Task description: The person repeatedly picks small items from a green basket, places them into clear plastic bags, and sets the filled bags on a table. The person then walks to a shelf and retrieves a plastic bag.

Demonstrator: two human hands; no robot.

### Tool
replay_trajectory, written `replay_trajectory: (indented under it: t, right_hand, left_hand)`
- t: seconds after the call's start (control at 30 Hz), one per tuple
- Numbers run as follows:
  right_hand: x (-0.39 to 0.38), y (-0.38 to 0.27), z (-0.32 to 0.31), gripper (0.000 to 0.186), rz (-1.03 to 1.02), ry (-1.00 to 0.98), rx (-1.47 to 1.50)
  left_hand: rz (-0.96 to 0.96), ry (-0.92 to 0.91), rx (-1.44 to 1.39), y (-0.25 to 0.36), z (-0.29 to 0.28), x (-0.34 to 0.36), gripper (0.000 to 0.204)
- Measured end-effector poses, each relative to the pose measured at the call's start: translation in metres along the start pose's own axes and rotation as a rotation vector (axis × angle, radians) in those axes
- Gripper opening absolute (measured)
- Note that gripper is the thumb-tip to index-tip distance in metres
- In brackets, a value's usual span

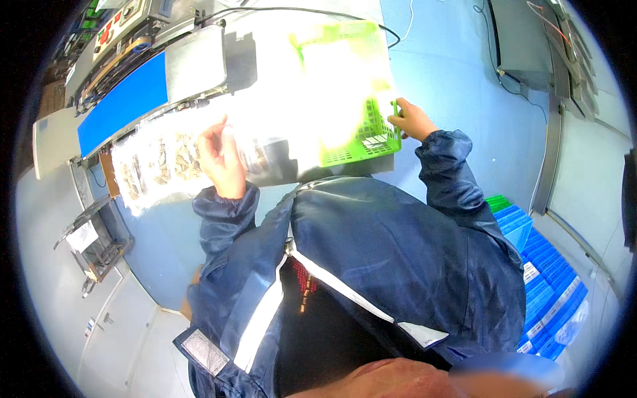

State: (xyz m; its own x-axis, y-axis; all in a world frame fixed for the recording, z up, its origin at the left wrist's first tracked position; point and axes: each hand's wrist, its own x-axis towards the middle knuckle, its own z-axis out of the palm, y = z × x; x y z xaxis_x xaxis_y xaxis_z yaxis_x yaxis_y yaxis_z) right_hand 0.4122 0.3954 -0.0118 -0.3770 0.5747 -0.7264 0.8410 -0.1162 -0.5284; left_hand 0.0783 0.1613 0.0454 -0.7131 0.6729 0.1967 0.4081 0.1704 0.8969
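My right hand (411,121) grips the right rim of a green plastic basket (358,149), whose middle is washed out by glare. My left hand (221,156) is raised beside several clear plastic packs with tan-brown contents (159,162), laid in a row at the left of the bright work surface. Its fingers look pinched together; glare hides what, if anything, is between them.
A machine with a control panel (116,26) and blue belt (123,99) runs along the upper left. A grey metal unit (521,46) with cables stands upper right. Blue crates (551,292) are stacked at lower right. A metal stand (99,235) is at left.
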Motion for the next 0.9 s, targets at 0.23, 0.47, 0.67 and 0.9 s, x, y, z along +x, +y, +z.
replay_trajectory:
  t: [0.23, 0.47, 0.67, 0.9]
  right_hand:
    - [0.092, -0.149, -0.065, 0.026, -0.669, 0.256, 0.079]
    - [0.327, -0.339, 0.007, 0.046, -0.253, -0.111, 0.679]
    - [0.440, -0.360, 0.092, 0.052, -0.332, 0.176, 0.373]
    - [0.324, -0.353, 0.002, 0.039, -0.829, 0.490, 0.069]
  left_hand:
    - [-0.022, 0.044, 0.091, 0.028, -0.004, -0.001, 0.019]
    - [-0.276, 0.113, 0.142, 0.046, -0.015, -0.031, 0.016]
    - [-0.378, 0.223, 0.087, 0.034, -0.013, -0.045, 0.012]
    - [-0.321, 0.189, 0.134, 0.042, -0.009, -0.030, 0.012]
